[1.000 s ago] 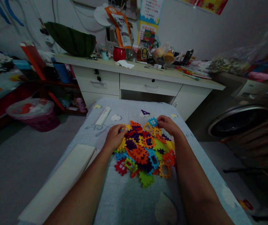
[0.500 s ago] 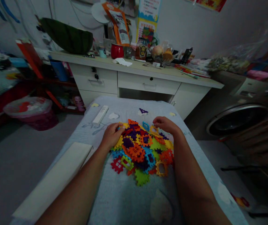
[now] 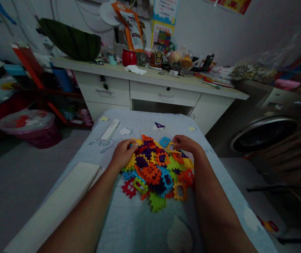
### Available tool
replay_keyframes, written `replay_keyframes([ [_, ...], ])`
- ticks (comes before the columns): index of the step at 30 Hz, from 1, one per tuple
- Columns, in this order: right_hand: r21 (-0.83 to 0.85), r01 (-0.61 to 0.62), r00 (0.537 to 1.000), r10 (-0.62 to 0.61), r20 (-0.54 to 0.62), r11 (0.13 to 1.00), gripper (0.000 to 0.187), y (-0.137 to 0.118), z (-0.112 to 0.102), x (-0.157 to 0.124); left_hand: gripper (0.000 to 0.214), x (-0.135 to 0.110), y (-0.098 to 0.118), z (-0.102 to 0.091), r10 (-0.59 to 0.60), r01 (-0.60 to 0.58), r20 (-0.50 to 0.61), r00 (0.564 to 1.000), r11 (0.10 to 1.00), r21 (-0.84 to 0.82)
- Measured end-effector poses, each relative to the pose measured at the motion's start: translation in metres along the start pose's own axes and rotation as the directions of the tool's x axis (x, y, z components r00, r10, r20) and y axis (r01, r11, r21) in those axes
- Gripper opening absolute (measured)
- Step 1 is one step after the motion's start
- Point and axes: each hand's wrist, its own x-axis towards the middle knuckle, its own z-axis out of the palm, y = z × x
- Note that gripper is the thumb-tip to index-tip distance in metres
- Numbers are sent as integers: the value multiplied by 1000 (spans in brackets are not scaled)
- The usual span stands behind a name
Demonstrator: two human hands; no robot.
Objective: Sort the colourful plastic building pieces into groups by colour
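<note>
Head view: your right hand [image 3: 183, 143] pinches a yellow window-frame piece [image 3: 174, 151], fingers nearly closed; your left hand [image 3: 123, 153] rests half-curled against the pile of interlocking plastic pieces [image 3: 152, 173], grip indeterminable. The pile lies midway between the surface [image 3: 134, 228] side edges.

Table [image 3: 137, 228], cloth-covered (pale blue, heart-printed). Heap of toothed plastic pieces [image 3: 151, 173], multicoloured: lies between left hand [image 3: 122, 153] and right hand [image 3: 187, 143]. Purple piece [image 3: 161, 125]: beyond both. Narrow white object [image 3: 110, 130]: beyond left hand. Long white slab [image 3: 54, 205]: left of it, nearer.
</note>
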Motion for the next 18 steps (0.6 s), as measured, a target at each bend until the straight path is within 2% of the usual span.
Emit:
replay_keyframes([
  [2, 131, 47, 999, -45, -13, 990, 16, 4, -5, -2, 41, 0, -1, 0, 5, -5, -1, 1000, 1000, 0],
  [4, 246, 77, 995, -58, -84, 966, 12, 9, -9, -4, 42, 0, -2, 0, 5, -5, -1, 1000, 1000, 1],
  [7, 363, 52, 960, 54, -276, 930, 12, 17, -14, -4, 42, 0, -3, 1, 0, 0, 6, 1000, 1000, 2],
  [10, 440, 12, 880, 200, -431, 898, 11, 25, -14, -1, 42, 1, -4, 1, 4, -4, 2, 1000, 1000, 2],
  [14, 459, -8, 791, 287, -541, 888, 15, 34, -8, 7, 43, 1, -4, 0, 18, -18, 11, 1000, 1000, -5],
  [18, 354, -78, 754, 287, -590, 932, 13, 42, -6, 18, 43, 1, -3, 0, 17, -17, 4, 1000, 1000, 2],
])
